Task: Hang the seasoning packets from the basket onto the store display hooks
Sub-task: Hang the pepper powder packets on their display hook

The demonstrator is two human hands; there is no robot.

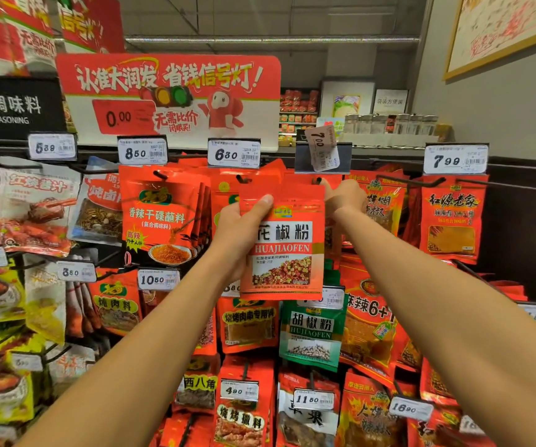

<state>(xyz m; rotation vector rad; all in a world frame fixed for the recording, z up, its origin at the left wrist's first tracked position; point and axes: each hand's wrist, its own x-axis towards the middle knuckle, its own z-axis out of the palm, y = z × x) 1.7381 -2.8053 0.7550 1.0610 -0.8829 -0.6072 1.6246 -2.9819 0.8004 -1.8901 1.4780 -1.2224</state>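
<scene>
Reaching up to a supermarket peg rack, a person grips a thin stack of red Huajiaofen seasoning packets (284, 240) in the left hand (244, 225), thumb pressed across the upper front and fingers curled behind. The packets sit upright in front of the top row, their upper edge level with a display hook (317, 181) under a tilted 7.00 price tag (321, 150). The right hand (344, 196) is at the packets' top right corner, a fingertip extended toward that hook; how its other fingers lie, and whether they pinch the corner, cannot be told. Hanging just left are red dipping-spice packets (160, 217) beneath an 8.50 tag (142, 152), with a 6.30 tag (234, 153) beside it. To the right, more red packets (452, 221) hang under a 7.99 tag (455, 159). Below the held stack hangs a green Hujiaofen pepper packet (311, 333). A red promotional sign (170, 91) with a traffic-light drawing stands above the rack, and a black "Dry Seasoning" sign (9, 106) is at upper left.
</scene>
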